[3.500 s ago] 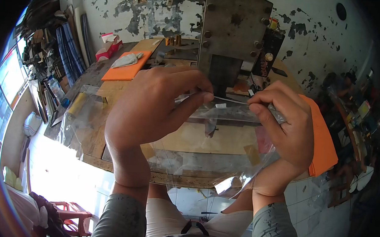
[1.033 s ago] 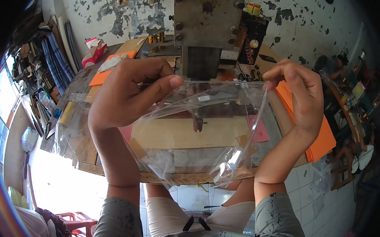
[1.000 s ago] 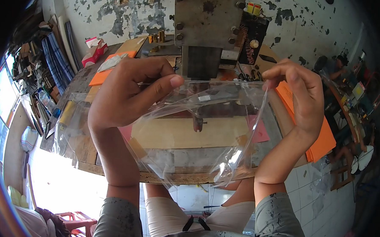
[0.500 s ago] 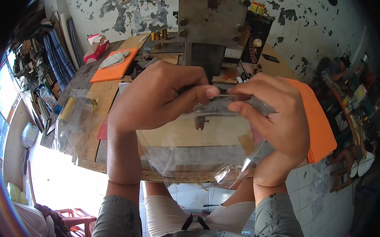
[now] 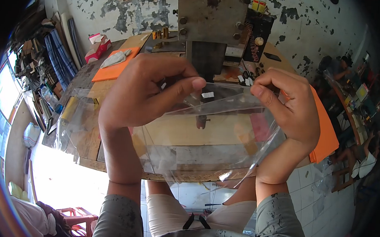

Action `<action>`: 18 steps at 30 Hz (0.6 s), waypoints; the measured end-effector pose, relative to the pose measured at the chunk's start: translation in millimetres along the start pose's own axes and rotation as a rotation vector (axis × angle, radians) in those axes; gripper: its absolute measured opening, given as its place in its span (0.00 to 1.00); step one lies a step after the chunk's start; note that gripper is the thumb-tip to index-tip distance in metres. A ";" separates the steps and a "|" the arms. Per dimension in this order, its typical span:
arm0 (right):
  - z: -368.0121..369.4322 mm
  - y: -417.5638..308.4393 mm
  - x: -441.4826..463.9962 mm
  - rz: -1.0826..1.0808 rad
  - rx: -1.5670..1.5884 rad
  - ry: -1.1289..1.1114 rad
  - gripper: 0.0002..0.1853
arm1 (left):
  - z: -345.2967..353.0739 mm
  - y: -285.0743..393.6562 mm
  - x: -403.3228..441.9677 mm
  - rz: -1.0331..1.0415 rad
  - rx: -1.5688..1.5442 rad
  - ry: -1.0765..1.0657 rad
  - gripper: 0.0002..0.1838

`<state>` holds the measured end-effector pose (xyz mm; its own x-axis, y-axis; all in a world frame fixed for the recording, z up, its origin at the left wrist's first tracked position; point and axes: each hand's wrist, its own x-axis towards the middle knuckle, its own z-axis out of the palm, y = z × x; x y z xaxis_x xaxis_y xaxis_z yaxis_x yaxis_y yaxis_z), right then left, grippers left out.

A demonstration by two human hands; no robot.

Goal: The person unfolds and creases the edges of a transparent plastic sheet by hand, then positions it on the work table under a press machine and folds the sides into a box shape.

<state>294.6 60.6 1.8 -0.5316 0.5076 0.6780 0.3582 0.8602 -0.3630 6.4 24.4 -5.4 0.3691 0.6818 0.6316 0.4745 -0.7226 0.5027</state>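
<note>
A clear plastic sheet (image 5: pixel 224 120), possibly a bag, hangs between my two hands over the front of the work table. My left hand (image 5: pixel 144 91) pinches its upper edge on the left, thumb against curled fingers. On the right, my right hand (image 5: pixel 290 104) pinches the same edge between thumb and forefinger. The edge runs fairly taut from one hand to the other, and the lower part droops in shiny folds near the table's front rim. Through the plastic I see a pale board (image 5: pixel 185 133) and a small metal piece (image 5: pixel 201 121).
Behind my hands stands a heavy metal press (image 5: pixel 213 18). Orange sheets lie at the right (image 5: pixel 325 128) and at the left (image 5: pixel 105 74), the left ones under a grey cloth (image 5: pixel 115 58). More clear plastic (image 5: pixel 73 126) hangs over the left edge. A person (image 5: pixel 342 68) sits far right.
My hands have moved apart, the left one leftward and the right one rightward. The plastic's upper edge is now stretched wider between them.
</note>
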 end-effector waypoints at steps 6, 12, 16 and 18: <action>27.5 -12.0 5.1 -0.131 -0.019 0.098 0.07 | 12.7 8.2 5.9 -0.032 0.060 0.005 0.13; 32.6 -14.8 8.4 -0.152 0.041 0.087 0.06 | 13.9 8.1 6.3 -0.004 0.038 0.013 0.10; 23.7 -10.2 9.0 -0.094 0.159 0.043 0.05 | 1.1 1.8 2.1 -0.069 -0.015 0.019 0.11; 16.8 -11.5 7.3 -0.046 0.197 0.017 0.06 | -8.1 -4.7 -1.0 -0.053 -0.038 0.049 0.12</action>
<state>273.6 55.3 0.2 -0.5300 0.4682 0.7070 0.1757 0.8763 -0.4486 -2.6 26.2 -3.6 0.3046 0.7134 0.6311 0.4613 -0.6902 0.5575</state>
